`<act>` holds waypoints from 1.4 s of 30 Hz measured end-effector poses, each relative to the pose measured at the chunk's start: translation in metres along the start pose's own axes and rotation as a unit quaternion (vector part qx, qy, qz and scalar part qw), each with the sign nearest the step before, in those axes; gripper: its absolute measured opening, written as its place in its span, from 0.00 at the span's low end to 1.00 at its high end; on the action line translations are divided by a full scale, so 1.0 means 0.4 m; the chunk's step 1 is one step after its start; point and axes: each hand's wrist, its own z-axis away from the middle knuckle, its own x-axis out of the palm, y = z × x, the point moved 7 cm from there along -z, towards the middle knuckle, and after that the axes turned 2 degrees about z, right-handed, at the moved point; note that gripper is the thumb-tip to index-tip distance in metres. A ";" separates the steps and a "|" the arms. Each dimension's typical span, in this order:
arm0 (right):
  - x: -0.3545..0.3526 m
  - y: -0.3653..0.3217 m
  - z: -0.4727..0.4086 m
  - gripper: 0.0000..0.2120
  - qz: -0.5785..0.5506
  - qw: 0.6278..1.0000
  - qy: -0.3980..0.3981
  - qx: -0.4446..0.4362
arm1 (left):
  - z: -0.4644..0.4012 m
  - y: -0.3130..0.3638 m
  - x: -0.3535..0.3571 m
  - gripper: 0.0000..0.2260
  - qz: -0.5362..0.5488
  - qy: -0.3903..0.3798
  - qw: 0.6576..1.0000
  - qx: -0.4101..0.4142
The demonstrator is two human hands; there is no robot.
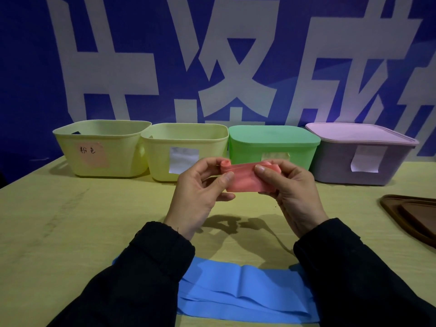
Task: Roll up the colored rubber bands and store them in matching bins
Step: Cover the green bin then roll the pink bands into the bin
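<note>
Lying left-right between fingers (pixel 227 178), pink band (pixel 243 179)

A pink band (pixel 245 177), a blue band (pixel 245 291), two pale yellow bins (pixel 101 147) (pixel 186 149), a green lidded bin (pixel 271 142), a lilac lidded bin (pixel 358 152), a yellowish worktop (pixel 94 220), black sleeves (pixel 141 279), a blue wall with white characters (pixel 224 55)

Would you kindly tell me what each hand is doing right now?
Left hand: pinches the left end of the pink rubber band.
Right hand: pinches the band's right end.
</note>
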 end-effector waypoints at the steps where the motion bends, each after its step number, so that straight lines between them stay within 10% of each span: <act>1: 0.003 0.001 0.001 0.07 0.009 1.000 -0.005 -0.003 | 0.002 -0.002 0.004 0.10 -0.004 -0.010 1.000 0.000; 27: 0.040 0.027 0.011 0.07 0.070 0.994 -0.079 -0.026 | 0.001 0.002 -0.002 0.09 -0.068 -0.003 0.997 0.037; 42: 0.078 0.037 0.028 0.20 -0.146 0.975 -0.137 0.100 | 0.002 0.028 -0.004 0.20 -0.008 0.037 0.999 0.039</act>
